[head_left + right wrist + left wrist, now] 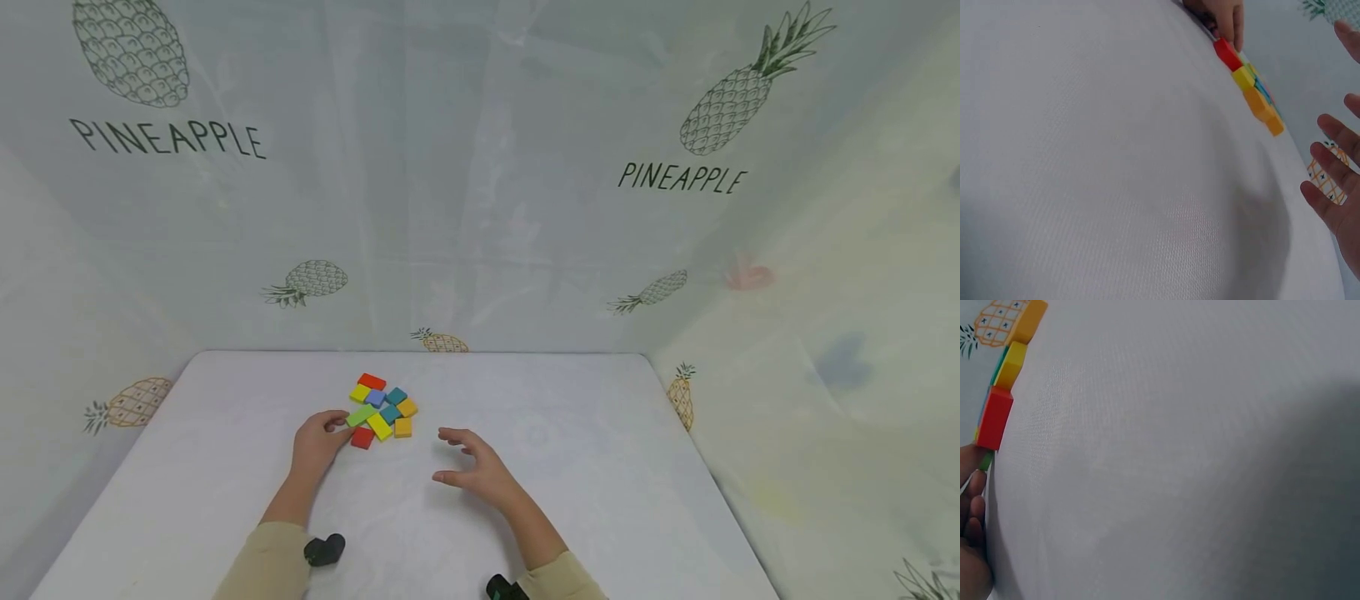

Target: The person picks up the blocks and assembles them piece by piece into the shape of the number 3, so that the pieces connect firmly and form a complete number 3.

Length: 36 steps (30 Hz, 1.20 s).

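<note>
A cluster of small coloured blocks lies flat on the white table (585, 450), left of its middle. At the cluster's left edge my left hand (313, 442) pinches the end of a light green block (362, 415) between thumb and index finger. Close by that thumb lies a red block (362, 438); a yellow block (380, 427) and an orange block (403, 427) sit to its right. My right hand (480, 473) hovers right of the cluster with thumb and fingers spread, holding nothing. In the right wrist view its fingers (1329, 162) are apart from the blocks.
Farther back in the cluster are another red block (372, 382), a blue block (376, 398) and teal blocks (397, 396). A pineapple-printed curtain (450, 208) hangs behind the table and at both sides. Black wrist devices (325, 550) sit at both sleeves.
</note>
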Each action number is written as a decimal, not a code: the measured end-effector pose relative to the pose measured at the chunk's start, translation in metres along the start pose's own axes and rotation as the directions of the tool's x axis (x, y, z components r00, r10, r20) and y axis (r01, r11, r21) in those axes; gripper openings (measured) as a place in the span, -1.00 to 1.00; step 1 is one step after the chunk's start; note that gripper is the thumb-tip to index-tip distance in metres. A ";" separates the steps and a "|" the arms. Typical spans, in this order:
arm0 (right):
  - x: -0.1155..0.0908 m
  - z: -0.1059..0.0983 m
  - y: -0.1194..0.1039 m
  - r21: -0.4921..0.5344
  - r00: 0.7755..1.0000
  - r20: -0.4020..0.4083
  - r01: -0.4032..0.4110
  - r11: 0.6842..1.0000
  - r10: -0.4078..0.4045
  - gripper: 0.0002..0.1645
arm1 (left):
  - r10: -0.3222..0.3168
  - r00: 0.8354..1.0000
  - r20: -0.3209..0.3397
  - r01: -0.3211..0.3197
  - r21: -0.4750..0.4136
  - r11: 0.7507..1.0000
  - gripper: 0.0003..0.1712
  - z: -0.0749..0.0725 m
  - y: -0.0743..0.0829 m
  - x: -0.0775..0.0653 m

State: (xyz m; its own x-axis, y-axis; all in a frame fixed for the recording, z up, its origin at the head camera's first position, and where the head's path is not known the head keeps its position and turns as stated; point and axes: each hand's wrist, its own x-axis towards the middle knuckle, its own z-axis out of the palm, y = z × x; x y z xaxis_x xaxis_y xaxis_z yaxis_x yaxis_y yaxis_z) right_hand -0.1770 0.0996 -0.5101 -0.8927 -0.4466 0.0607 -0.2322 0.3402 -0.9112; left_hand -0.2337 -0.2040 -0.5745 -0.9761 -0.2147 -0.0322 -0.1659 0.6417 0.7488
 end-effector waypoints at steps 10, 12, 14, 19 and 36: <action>0.008 0.008 0.025 0.004 1.000 -0.022 -0.012 1.000 0.012 -0.26 | -0.018 1.000 0.005 0.019 -0.014 1.000 -0.55 -0.005 0.004 -0.001; 0.009 0.008 0.027 0.001 1.000 -0.024 -0.019 1.000 0.019 -0.27 | -0.022 1.000 0.003 0.022 -0.025 0.999 -0.54 -0.007 0.004 -0.001; 0.010 0.007 0.027 0.000 0.999 -0.031 -0.011 1.000 0.011 -0.27 | -0.035 0.999 0.005 0.036 -0.046 0.998 -0.53 -0.009 0.007 -0.002; 0.009 0.005 0.026 0.022 0.999 -0.051 -0.007 1.000 0.008 -0.28 | -0.062 0.998 0.024 0.064 -0.098 0.993 -0.51 -0.010 0.017 -0.006; -0.004 -0.017 0.006 0.136 0.993 -0.119 0.041 0.990 -0.025 -0.30 | 0.050 0.998 0.048 -0.040 -0.184 0.982 -0.58 0.020 0.052 -0.033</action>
State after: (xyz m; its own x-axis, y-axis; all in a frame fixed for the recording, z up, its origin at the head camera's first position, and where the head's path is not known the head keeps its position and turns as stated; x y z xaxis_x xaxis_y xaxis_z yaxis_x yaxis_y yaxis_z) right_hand -0.1811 0.1173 -0.5087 -0.9263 -0.3532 0.1314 -0.2140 0.2058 -0.9549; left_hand -0.2134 -0.1485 -0.5477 -0.9888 -0.1470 -0.0263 -0.0977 0.5037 0.8583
